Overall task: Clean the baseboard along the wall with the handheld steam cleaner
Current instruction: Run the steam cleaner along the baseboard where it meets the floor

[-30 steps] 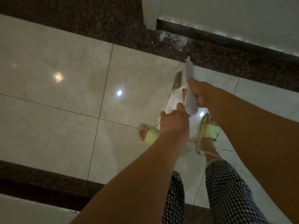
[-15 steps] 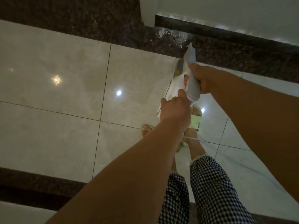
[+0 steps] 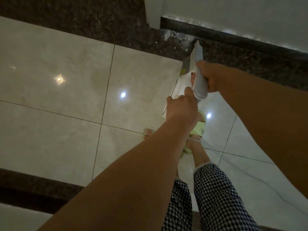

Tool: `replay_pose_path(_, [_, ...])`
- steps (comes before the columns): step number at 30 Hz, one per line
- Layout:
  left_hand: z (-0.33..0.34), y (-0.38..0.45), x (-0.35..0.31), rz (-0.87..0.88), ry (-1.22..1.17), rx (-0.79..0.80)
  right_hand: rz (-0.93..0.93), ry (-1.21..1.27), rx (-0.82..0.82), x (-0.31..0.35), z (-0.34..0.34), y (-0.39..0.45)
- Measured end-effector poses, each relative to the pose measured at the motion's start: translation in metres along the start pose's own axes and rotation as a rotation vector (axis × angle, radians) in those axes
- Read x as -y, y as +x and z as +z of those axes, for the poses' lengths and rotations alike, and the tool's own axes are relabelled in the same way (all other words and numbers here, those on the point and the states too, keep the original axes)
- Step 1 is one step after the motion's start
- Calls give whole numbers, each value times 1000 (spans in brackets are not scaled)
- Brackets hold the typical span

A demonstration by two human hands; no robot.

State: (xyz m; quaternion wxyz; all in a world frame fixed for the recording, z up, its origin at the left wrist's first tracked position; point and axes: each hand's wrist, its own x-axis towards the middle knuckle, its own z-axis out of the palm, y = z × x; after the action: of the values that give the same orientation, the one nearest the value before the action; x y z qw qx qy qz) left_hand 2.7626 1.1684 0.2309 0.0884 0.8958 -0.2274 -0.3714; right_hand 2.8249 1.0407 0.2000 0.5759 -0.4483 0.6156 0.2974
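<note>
While I am standing on the tiles [image 3: 66, 130], my right hand [image 3: 210, 77] is wrapping its fingers around the steamer [image 3: 199, 70] by its grey handle, with the nozzle pointing at the baseboard [image 3: 233, 40] (dark, under the white wall [image 3: 233, 14]). My left hand [image 3: 180, 108] is curling against the steamer's white rear, probably gripping it, though the light is dim. White flecks [image 3: 168, 35] are lying near the nozzle.
</note>
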Motion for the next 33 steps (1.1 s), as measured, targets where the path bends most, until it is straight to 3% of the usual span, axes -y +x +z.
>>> replay_pose_path(33, [8,-30,6,-53,-18,12,58,62,107,-25,8,4])
